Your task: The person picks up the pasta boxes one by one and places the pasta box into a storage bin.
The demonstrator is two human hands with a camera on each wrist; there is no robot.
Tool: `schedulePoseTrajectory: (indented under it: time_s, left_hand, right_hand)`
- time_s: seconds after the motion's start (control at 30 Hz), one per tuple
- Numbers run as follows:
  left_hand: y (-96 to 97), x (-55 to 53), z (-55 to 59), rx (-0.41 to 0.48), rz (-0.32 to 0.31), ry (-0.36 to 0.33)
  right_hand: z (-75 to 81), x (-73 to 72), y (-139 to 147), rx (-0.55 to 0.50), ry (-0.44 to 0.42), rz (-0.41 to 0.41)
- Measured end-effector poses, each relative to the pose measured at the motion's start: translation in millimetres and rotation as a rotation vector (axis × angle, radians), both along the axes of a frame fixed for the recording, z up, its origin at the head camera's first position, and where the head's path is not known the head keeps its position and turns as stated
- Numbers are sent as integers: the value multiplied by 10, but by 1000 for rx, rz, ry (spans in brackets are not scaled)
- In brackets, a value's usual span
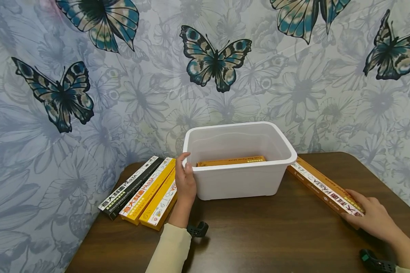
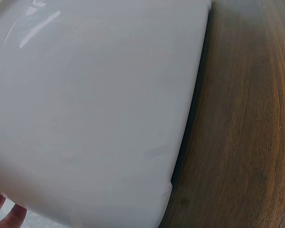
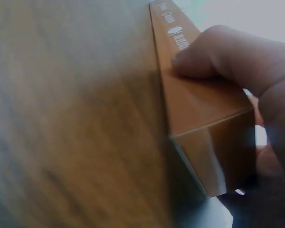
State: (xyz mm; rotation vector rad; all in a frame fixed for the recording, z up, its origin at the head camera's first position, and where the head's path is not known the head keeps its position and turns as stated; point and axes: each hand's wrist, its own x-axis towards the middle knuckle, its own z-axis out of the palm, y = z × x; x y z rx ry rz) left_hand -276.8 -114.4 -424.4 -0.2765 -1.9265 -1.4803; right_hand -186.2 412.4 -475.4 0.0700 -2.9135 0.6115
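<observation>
The left sleeve is plain and pale yellow, with a chunky black band by its end. Well to the right of that sleeve is another black band with a small green spot.

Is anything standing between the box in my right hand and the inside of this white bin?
Yes, the right side of the white bin: the orange-brown box in the right hand lies outside it. Nothing visible blocks the open top.
</observation>
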Motion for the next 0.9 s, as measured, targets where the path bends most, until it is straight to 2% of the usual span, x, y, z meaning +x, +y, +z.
schedulePoseTrajectory:
  time_s: [0.23, 0.6, 0.9]
  left_hand:
    - [2, 7, 2, 0, -2, -7]
    - [4, 7, 10, 5, 0, -8]
    - [1, 2, -1, 2, 0, -19]
  right_hand:
    - [-25, 24, -24, -102, 73, -59]
    - [-17, 75, -138, -303, 218, -241]
    - [-14, 92, -176, -492, 240, -327]
